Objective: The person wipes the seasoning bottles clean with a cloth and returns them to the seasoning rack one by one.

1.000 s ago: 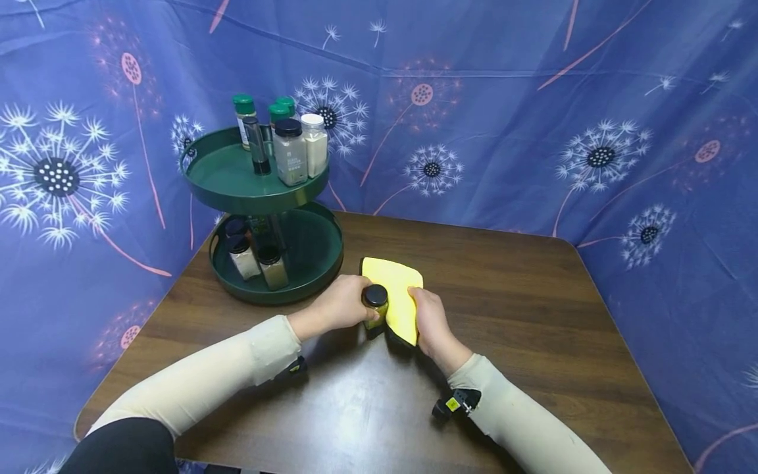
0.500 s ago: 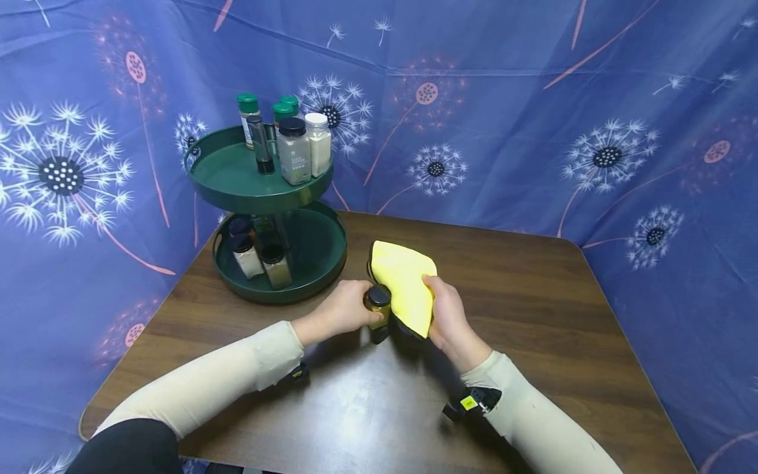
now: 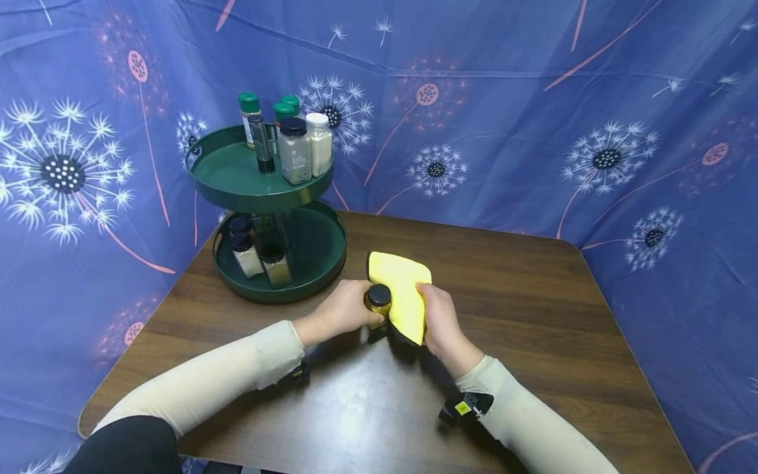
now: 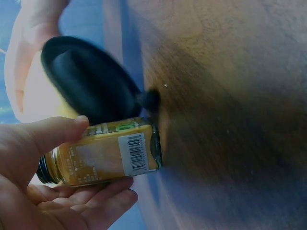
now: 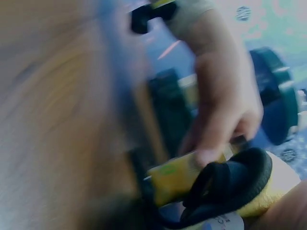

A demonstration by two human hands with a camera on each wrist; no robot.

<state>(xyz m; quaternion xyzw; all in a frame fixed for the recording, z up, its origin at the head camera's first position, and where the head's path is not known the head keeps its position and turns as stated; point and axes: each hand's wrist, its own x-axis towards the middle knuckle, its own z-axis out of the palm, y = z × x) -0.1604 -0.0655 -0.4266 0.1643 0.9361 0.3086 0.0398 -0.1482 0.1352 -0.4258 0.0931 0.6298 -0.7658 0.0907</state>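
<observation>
My left hand (image 3: 340, 306) grips a small glass spice jar (image 4: 110, 155) with a black lid, yellow-brown contents and a barcode label. In the head view the jar stands roughly upright, close over the table. Thumb and fingers lie on opposite sides of it in the left wrist view. Beside it, my right hand (image 3: 443, 322) holds a bright yellow cloth (image 3: 403, 286) with black edging, thumb on top. The cloth's near edge comes right up to the jar. From the right wrist, the black underside of the cloth (image 5: 235, 182) partly hides the jar (image 5: 175, 177).
A two-tier green round rack (image 3: 320, 280) stands at the table's back left. Several spice bottles with green, black and white lids (image 3: 295, 158) are on its upper tier, and black-lidded jars (image 3: 275, 270) on its lower one. A blue patterned curtain (image 3: 503, 131) surrounds the wooden table (image 3: 503, 276).
My right hand and the cloth shifted up and right, away from the jar, then came back down and left. The left hand keeps its grip on the jar almost in place.
</observation>
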